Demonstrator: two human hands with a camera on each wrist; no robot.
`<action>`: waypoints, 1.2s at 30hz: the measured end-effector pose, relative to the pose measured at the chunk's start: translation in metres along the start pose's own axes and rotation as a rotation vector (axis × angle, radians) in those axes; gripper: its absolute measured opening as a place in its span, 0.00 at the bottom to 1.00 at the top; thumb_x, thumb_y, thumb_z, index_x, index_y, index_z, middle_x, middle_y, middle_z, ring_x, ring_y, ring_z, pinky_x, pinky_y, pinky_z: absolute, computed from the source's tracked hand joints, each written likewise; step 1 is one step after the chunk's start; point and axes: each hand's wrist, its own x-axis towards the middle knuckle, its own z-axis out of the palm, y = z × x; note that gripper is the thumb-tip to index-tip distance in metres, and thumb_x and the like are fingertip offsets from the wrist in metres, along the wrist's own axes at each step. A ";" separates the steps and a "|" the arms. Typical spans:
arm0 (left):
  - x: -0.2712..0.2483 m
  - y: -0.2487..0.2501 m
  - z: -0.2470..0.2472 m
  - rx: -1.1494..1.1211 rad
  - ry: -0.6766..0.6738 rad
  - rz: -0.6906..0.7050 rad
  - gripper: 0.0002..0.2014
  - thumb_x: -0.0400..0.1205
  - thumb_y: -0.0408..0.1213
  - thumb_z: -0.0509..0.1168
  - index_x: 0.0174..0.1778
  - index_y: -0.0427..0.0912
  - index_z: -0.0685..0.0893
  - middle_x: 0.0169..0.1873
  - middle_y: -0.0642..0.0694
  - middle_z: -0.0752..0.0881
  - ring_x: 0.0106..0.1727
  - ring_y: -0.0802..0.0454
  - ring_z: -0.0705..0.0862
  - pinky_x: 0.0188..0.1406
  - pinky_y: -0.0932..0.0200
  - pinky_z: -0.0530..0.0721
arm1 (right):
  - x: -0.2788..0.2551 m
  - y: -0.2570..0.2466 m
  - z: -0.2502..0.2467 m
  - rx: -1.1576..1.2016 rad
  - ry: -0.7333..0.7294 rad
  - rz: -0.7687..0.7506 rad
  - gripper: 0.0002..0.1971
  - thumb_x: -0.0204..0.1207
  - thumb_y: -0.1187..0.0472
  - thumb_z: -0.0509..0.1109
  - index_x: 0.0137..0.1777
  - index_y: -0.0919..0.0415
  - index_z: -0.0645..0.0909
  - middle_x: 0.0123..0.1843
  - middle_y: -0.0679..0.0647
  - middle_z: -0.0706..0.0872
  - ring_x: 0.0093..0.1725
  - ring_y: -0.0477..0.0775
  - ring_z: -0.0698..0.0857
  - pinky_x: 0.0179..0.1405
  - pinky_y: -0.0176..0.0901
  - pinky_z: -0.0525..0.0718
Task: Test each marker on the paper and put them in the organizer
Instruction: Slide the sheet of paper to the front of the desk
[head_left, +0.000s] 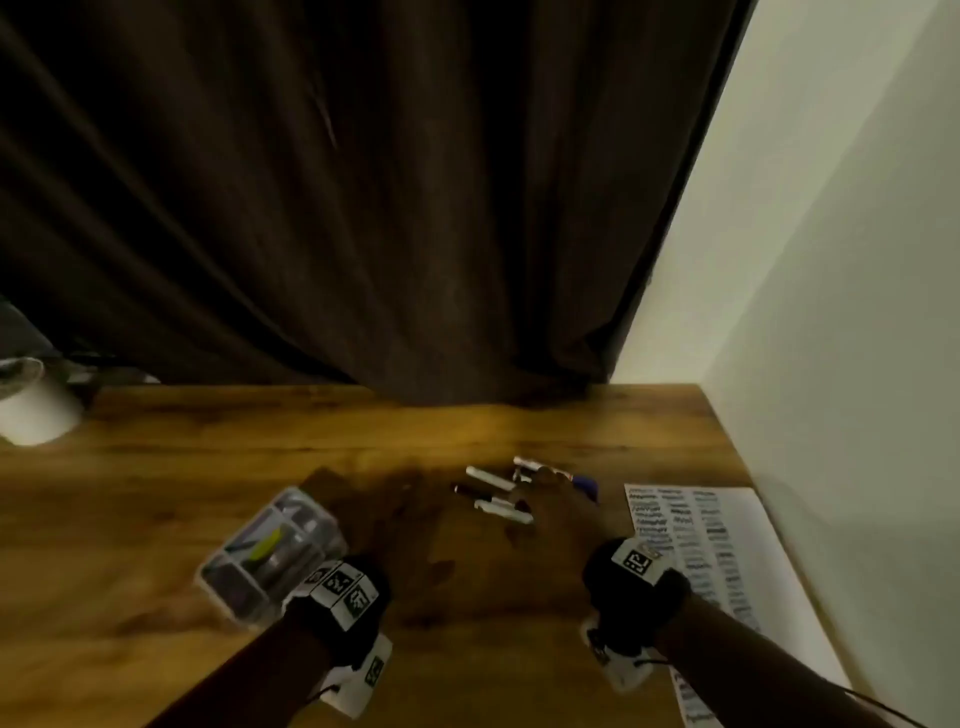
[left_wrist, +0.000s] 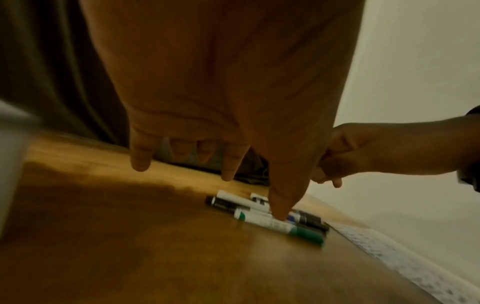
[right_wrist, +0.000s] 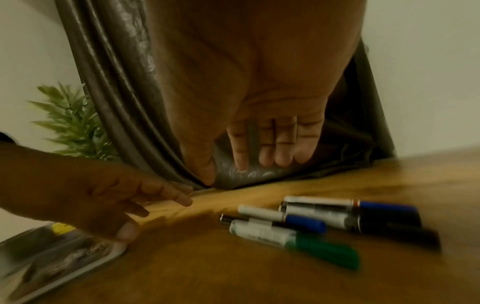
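Observation:
Several markers (head_left: 496, 493) lie in a loose pile on the wooden table; in the right wrist view a green-capped marker (right_wrist: 293, 240) is nearest, with blue-capped and black-capped ones behind it. My right hand (head_left: 540, 493) hovers over the pile's right side, fingers (right_wrist: 275, 148) straight, holding nothing. My left hand (head_left: 395, 504) hovers left of the pile, fingers spread, empty. A clear plastic organizer (head_left: 275, 551) with a yellow item and other pens inside sits by my left wrist. The white paper (head_left: 706, 545), covered in scribble marks, lies at the right.
A dark curtain (head_left: 363, 208) hangs behind the table's far edge. A pale wall (head_left: 857, 312) runs along the right side. A white pot (head_left: 36, 410) with a green plant (right_wrist: 70, 123) stands at the far left corner.

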 end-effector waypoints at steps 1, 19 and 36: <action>0.000 -0.003 0.010 -0.055 -0.073 -0.050 0.48 0.78 0.74 0.53 0.89 0.55 0.45 0.89 0.45 0.43 0.89 0.40 0.44 0.87 0.41 0.48 | -0.004 0.000 0.011 -0.025 -0.034 -0.017 0.27 0.79 0.43 0.73 0.74 0.56 0.81 0.76 0.61 0.79 0.74 0.66 0.79 0.71 0.56 0.80; -0.014 0.003 0.044 0.030 -0.155 -0.026 0.61 0.69 0.67 0.75 0.88 0.58 0.41 0.88 0.44 0.34 0.87 0.31 0.34 0.76 0.16 0.51 | -0.004 0.008 0.103 -0.239 -0.234 -0.081 0.68 0.59 0.33 0.85 0.91 0.55 0.47 0.90 0.69 0.51 0.89 0.77 0.50 0.83 0.77 0.64; -0.088 0.047 0.080 0.331 0.024 -0.027 0.34 0.75 0.67 0.71 0.70 0.48 0.82 0.65 0.48 0.85 0.63 0.44 0.83 0.67 0.47 0.81 | -0.093 -0.018 0.118 -0.406 -0.056 0.027 0.44 0.75 0.31 0.73 0.85 0.54 0.71 0.83 0.57 0.77 0.78 0.62 0.78 0.70 0.54 0.79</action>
